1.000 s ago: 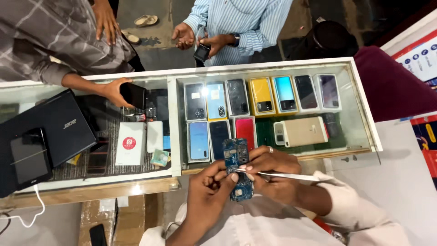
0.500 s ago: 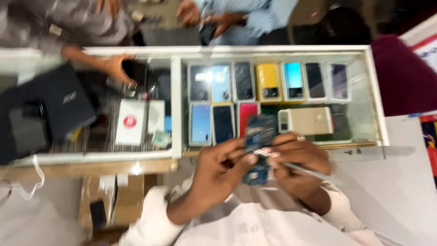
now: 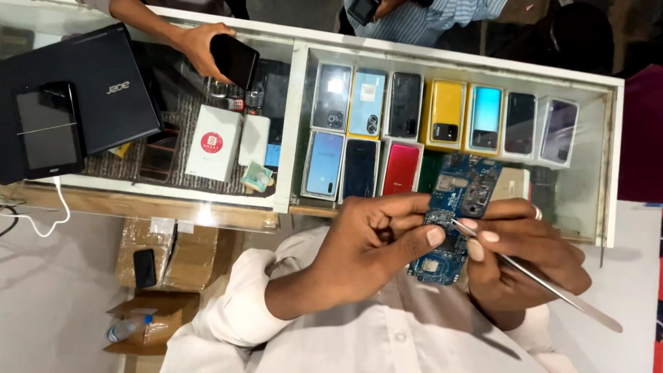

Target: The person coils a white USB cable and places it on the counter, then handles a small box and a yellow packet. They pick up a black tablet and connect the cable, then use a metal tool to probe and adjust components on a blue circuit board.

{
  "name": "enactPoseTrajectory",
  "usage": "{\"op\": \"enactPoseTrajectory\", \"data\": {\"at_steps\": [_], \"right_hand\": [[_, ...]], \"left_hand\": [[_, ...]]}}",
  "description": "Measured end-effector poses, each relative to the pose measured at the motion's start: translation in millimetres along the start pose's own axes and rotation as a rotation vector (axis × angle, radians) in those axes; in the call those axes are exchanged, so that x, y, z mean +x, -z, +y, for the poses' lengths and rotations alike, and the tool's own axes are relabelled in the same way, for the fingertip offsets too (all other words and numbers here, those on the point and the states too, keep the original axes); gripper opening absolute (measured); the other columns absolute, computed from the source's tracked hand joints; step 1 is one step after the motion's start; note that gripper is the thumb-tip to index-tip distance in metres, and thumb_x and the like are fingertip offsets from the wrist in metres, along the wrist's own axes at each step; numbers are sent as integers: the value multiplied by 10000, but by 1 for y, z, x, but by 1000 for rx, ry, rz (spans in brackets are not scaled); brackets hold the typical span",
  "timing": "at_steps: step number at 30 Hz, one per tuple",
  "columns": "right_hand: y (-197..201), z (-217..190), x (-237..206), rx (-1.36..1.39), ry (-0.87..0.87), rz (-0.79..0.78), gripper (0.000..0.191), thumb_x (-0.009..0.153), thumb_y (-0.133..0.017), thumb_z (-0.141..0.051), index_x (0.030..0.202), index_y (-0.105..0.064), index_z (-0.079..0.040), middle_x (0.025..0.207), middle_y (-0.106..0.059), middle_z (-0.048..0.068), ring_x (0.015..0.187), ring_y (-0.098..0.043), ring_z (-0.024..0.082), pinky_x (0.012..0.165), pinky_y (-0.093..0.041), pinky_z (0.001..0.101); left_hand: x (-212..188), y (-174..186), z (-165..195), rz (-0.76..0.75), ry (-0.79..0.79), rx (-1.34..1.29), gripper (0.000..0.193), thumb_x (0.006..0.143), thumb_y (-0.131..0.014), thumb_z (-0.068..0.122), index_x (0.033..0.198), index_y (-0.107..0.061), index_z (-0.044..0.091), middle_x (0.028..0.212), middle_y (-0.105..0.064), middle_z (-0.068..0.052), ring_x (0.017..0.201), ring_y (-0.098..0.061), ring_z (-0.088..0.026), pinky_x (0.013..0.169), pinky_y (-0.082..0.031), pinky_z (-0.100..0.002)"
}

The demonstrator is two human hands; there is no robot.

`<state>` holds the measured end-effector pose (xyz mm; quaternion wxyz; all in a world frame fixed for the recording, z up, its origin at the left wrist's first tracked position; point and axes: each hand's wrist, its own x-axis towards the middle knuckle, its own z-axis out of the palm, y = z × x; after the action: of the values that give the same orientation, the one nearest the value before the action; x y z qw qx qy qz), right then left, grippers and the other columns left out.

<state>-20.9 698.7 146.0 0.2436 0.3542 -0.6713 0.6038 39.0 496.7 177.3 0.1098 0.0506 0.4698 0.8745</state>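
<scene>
Since half a second ago the view has steadied and sharpened, and both hands have come nearer and lower in the picture, the board now held over the near edge of the bench rather than over the phones. Left hand is closed on the blue circuit board, thumb pressed against its near left side and fingers curled over its left edge. Right hand is closed around thin metal tweezers, whose tip touches the board near its middle while the long handle runs out to the lower right. Tilted slightly, the board stands roughly on end between the two hands, its top partly covering a tan phone behind it. Under the glass lies a double row of phones in blue, black, red, yellow and grey. Left of them a white box lies in the next compartment, and on the bench top a dark laptop carries a tablet. At the far side another person's hand holds a black phone.
</scene>
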Motion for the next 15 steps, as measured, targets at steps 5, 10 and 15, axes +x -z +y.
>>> {"op": "enactPoseTrajectory", "data": {"at_steps": [5, 10, 15], "right_hand": [[-11, -6, 6, -156, -34, -56, 147, 893, -767, 54, 989, -671, -1, 874, -717, 166, 789, -764, 217, 716, -638, 344], [-23, -9, 19, -242, 5, -114, 164, 838, -765, 86, 935, -655, 13, 829, -713, 161, 778, -761, 250, 743, -645, 384], [-31, -18, 29, -363, -2, -214, 195, 824, -760, 144, 939, -668, 16, 839, -716, 148, 789, -757, 268, 736, -623, 355]], "left_hand": [[6, 16, -5, 20, 25, -64, 349, 1069, -647, 131, 1365, -639, -55, 924, -732, 11, 767, -496, 33, 636, -373, -178], [9, 24, -10, 57, 18, -55, 308, 1071, -659, 115, 1319, -672, -67, 931, -743, 10, 759, -486, 31, 635, -363, -177], [10, 27, -13, 69, 19, -109, 304, 1064, -641, 104, 1329, -658, -44, 956, -754, 17, 803, -525, 33, 670, -395, -178]]}}
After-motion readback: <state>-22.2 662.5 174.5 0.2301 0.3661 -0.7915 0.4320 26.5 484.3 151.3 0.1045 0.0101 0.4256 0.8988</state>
